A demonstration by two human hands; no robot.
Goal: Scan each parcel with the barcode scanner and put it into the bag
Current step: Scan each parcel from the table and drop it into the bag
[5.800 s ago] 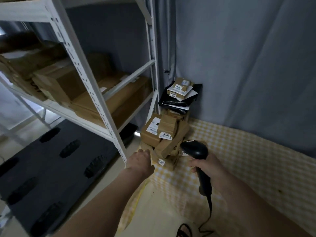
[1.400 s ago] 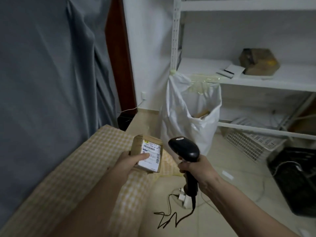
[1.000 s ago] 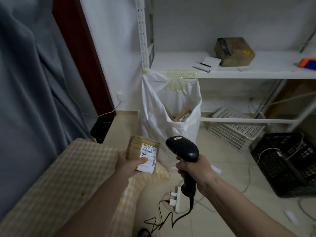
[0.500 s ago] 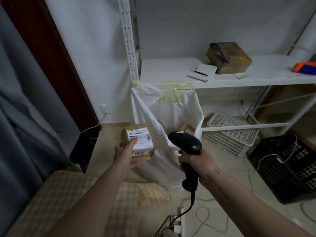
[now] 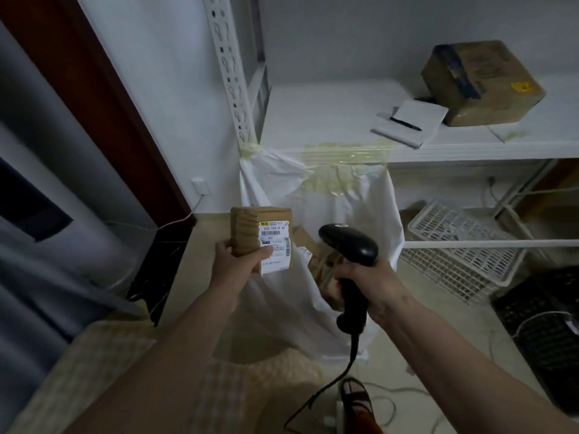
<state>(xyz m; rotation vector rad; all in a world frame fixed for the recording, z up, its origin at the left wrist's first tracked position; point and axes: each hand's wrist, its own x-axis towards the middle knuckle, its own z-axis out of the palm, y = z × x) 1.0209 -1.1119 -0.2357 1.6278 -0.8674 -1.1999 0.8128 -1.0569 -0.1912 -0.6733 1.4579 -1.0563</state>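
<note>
My left hand [image 5: 235,264] grips a small brown cardboard parcel [image 5: 250,228] with a white barcode label facing me, held upright over the left edge of the bag's mouth. The white plastic bag [image 5: 369,214] hangs open, taped to the white shelf edge, with several brown parcels [image 5: 316,264] inside. My right hand [image 5: 369,277] holds the black barcode scanner [image 5: 347,245] by its handle, head pointing left toward the parcel, just in front of the bag opening. Its cable drops to the floor.
White metal shelving [image 5: 470,148] carries a taped cardboard box [image 5: 479,79] and a notepad with pen [image 5: 410,123]. A white wire basket [image 5: 460,249] and a black crate [image 5: 545,327] sit at the right. A checkered cloth surface [image 5: 94,371] lies at the lower left, a dark door frame [image 5: 103,104] behind.
I turned from the parcel pile to the bag. The left hand carried the parcel up and closer to the bag's mouth; the scanner hand moved along beside it.
</note>
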